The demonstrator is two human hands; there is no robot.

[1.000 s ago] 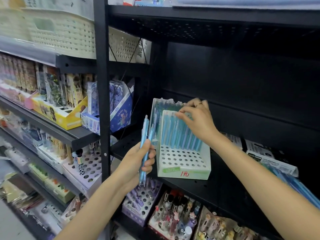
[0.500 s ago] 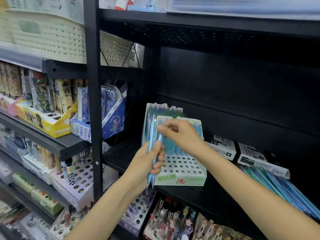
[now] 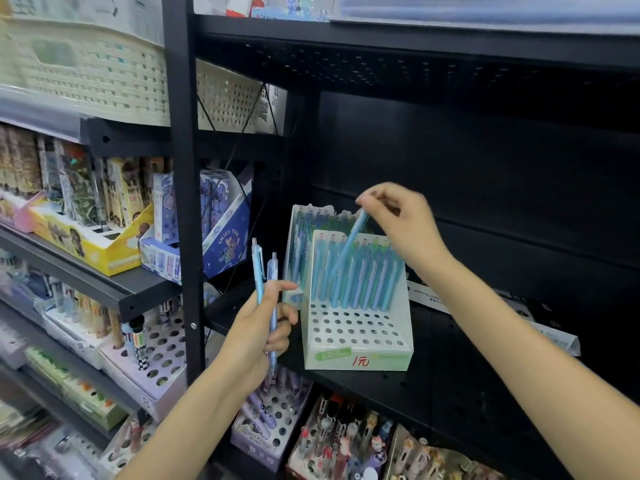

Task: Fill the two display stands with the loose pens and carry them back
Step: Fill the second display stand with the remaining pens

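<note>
Fingertips of my right hand (image 3: 405,223) pinch one blue pen (image 3: 346,251) by its top, slanted so its tip finds a hole in the front stand (image 3: 356,341) below, while my left hand (image 3: 256,337) grips two spare pens (image 3: 264,289) upright alongside, ready.

1. A white display stand (image 3: 356,336) with round holes sits on the black shelf. Blue pens (image 3: 363,282) stand up in its back rows.
2. A second stand (image 3: 304,244) just behind it is full of blue pens.
3. One blue pen (image 3: 346,251) leans, tilted, over the front stand.
4. Two loose blue pens (image 3: 263,282) point up, left of the stands.
</note>
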